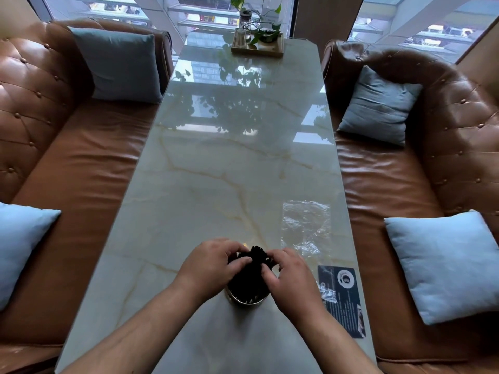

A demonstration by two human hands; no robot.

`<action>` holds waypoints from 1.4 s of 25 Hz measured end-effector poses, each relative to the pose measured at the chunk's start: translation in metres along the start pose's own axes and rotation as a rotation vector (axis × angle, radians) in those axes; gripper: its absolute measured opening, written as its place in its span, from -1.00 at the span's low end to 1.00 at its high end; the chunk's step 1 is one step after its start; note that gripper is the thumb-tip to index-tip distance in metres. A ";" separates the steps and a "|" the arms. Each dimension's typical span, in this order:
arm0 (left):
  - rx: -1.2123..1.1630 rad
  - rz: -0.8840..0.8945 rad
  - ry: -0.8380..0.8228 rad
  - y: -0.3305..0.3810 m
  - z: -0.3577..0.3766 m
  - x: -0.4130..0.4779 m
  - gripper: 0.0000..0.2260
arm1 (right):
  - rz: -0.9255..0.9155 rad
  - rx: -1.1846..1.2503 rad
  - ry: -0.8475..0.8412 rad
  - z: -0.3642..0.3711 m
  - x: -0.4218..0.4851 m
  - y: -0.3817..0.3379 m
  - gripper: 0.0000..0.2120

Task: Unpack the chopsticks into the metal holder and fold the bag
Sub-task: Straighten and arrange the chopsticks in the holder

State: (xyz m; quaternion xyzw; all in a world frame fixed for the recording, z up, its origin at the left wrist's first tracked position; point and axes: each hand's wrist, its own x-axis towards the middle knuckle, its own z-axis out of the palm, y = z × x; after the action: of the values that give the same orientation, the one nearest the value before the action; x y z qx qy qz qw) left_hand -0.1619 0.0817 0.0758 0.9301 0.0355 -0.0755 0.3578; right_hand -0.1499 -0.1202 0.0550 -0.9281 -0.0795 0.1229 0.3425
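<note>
**A:** While both hands work near the near edge of the desk (216,171), what does the metal holder (244,301) contain?

**B:** Black chopsticks (252,256), a thick bundle standing in it, with the tops rising above the rim. The holder is a round cup with a shiny rim, midway across the desk and close to the near edge.

**A:** And each grip?

**B:** The left hand (213,261) curls its fingers round the chopstick tops from one side. The right hand (290,276) pinches them from the other, so both grips are closed on the bundle.

**A:** Where is the bag?

**B:** The clear plastic bag (306,225) lies flat and unfolded toward the right edge. It is crinkled and glossy, and sits apart from the holder, farther up the desk than the right hand. A dark printed card (343,295) with a round white emblem lies along the right edge, nearer the near corner.

**A:** And the far edge?

**B:** A wooden tray (256,53) holds a trailing green plant (266,36). The desk top is polished pale marble with golden veins, and it reflects the windows.
</note>
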 end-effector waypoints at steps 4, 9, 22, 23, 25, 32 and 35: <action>0.036 0.009 -0.019 0.001 -0.008 0.008 -0.87 | 0.004 0.002 0.008 -0.001 -0.004 -0.003 -0.77; 0.158 0.115 -0.031 0.007 -0.020 0.016 -0.86 | -0.019 -0.014 0.010 -0.006 -0.008 -0.009 -0.76; -0.256 0.087 0.271 0.044 -0.166 0.012 -0.92 | -0.149 0.051 0.297 -0.043 -0.024 -0.032 -0.82; -0.409 0.066 0.338 0.040 -0.172 0.010 -0.92 | -0.169 0.080 0.282 -0.047 -0.026 -0.038 -0.80; -0.806 -0.025 0.415 0.035 -0.169 0.006 -0.94 | -0.120 0.226 0.069 -0.048 -0.027 -0.055 -0.77; -1.421 -0.480 0.158 0.030 -0.063 -0.016 -0.94 | 0.316 1.313 -0.061 -0.071 0.002 -0.093 -0.77; -1.219 -0.504 0.059 0.020 -0.030 -0.029 -0.95 | 0.175 0.909 0.088 -0.086 0.010 -0.078 -0.76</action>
State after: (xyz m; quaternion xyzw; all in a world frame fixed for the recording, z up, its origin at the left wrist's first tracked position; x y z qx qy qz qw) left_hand -0.1842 0.0868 0.1154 0.5256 0.2985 -0.0979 0.7906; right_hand -0.1210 -0.1123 0.1675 -0.6913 0.0755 0.1342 0.7060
